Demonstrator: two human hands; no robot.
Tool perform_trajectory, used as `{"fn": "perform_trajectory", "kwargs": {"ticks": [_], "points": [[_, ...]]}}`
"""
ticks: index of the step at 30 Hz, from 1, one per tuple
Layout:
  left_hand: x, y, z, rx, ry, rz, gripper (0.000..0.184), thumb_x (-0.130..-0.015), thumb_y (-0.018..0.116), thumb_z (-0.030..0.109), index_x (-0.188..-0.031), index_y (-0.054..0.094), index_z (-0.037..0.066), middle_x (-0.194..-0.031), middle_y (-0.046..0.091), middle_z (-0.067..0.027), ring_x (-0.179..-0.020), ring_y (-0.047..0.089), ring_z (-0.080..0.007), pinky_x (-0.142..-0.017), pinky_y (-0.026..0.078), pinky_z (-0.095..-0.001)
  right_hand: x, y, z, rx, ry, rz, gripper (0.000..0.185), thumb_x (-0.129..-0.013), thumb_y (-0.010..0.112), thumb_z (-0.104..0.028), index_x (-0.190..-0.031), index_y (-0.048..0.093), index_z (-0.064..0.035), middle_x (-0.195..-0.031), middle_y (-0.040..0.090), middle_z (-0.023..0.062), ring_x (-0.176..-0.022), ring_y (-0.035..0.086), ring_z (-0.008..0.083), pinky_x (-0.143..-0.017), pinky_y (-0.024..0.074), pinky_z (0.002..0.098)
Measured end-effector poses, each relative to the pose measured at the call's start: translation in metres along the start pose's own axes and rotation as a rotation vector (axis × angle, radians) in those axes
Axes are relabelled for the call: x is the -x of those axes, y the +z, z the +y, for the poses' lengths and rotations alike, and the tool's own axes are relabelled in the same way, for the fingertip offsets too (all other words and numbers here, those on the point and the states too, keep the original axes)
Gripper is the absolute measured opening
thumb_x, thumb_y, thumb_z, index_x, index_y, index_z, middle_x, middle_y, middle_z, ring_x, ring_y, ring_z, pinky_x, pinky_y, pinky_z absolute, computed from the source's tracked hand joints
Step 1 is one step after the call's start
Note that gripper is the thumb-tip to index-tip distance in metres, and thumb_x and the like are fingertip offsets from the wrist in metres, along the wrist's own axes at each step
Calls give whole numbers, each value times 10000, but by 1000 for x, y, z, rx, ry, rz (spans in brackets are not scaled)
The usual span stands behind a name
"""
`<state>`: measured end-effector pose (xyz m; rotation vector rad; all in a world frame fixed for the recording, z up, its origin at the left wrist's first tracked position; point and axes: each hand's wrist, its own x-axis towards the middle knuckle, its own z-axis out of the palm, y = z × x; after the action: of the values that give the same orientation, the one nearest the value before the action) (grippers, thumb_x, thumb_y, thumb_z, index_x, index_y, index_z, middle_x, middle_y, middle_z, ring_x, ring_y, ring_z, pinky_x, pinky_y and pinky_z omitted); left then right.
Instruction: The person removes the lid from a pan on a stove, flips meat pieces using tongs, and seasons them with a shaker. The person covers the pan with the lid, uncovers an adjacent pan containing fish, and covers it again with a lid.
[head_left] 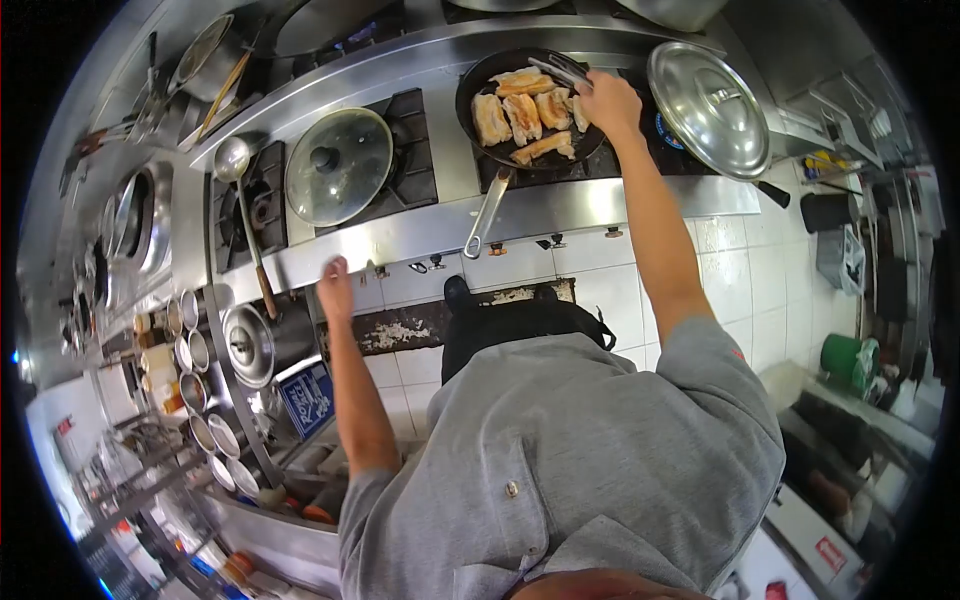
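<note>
Metal tongs (pixel 560 70) are in my right hand (pixel 609 102), which is over the right side of a black frying pan (pixel 482 153). Several browned pieces of meat (pixel 523 116) lie in the pan, and the tongs' tips are above or beside the upper pieces; whether they touch is unclear. The pan's metal handle (pixel 487 215) points toward me over the stove's front edge. My left hand (pixel 335 287) hangs in front of the stove edge, below the glass lid (pixel 340 166), with its fingers curled together; anything inside them is too small to make out.
A large metal lid (pixel 710 110) covers a pan right of the frying pan. A ladle (pixel 232 160) lies across the left burner, its wooden handle past the edge. Below it stands a lidded pot (pixel 248 345). Burner knobs (pixel 497 249) line the stove front.
</note>
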<state>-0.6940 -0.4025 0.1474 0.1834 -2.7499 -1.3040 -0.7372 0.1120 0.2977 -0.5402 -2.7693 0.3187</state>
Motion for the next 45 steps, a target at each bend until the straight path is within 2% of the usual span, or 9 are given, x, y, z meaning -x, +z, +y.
{"fn": "perform_trajectory", "kwargs": {"ticks": [1,5,9,20,30,37,42,44,45], "points": [[-35,-9,7,-17,23,-52,290,-816,523,258,-950,569,6,-734,579,-143,-652,553,-197,-635,425,-316,12,-2,4,-103,76,80,239,-733,567,-242,-876,611,-55,-814,606,156,-783,585,306,-658,458,400],[-130,-19,68,-309,246,-86,388,-791,534,290,-1091,492,47,-851,580,-193,-803,563,-337,-699,430,-392,87,-4,32,-498,206,290,294,-725,610,-269,-915,605,-46,-750,609,143,-675,598,261,-622,453,323],[-197,2,71,-610,309,-203,575,-760,498,468,-1162,421,64,-958,556,-241,-939,517,-390,-819,392,-447,183,-9,58,-567,496,324,295,-764,594,-227,-926,590,19,-695,608,130,-625,587,173,-595,440,264],[-233,33,89,-742,256,-366,619,-695,566,480,-1126,464,47,-1002,557,-221,-963,515,-379,-830,398,-416,352,-8,53,-444,1032,310,310,-764,594,-213,-939,583,42,-649,601,109,-608,572,142,-569,427,244],[-145,9,70,-485,259,-17,531,-724,602,312,-1126,442,4,-895,534,-230,-868,510,-363,-771,398,-417,264,-13,25,-692,712,83,366,-826,525,-213,-1075,499,54,-796,603,153,-693,566,177,-646,435,264],[33,-44,12,-333,54,173,351,-757,593,209,-1030,517,1,-725,555,-132,-667,539,-250,-649,429,-328,197,-11,-49,-826,-135,-454,405,-831,458,-111,-1193,360,43,-1072,477,230,-977,479,351,-835,373,355],[152,-86,-50,-290,-267,258,316,-770,582,219,-978,548,-17,-742,575,-125,-658,551,-204,-639,436,-303,201,22,-126,-872,-296,-686,432,-831,437,-88,-1210,306,74,-1059,459,236,-924,492,357,-818,385,357],[171,-101,-70,-215,-383,310,307,-775,578,224,-961,558,-19,-758,589,-123,-666,561,-193,-642,440,-295,217,33,-164,-1011,-163,-793,491,-852,428,-87,-1282,216,20,-876,470,129,-605,486,143,-573,441,263],[175,-111,-76,-172,-414,367,274,-774,578,209,-926,568,-19,-736,593,-124,-642,559,-185,-618,438,-291,228,38,-179,-1018,-92,-856,482,-841,431,-86,-1256,233,59,-1000,439,202,-802,471,258,-712,408,320]]}}
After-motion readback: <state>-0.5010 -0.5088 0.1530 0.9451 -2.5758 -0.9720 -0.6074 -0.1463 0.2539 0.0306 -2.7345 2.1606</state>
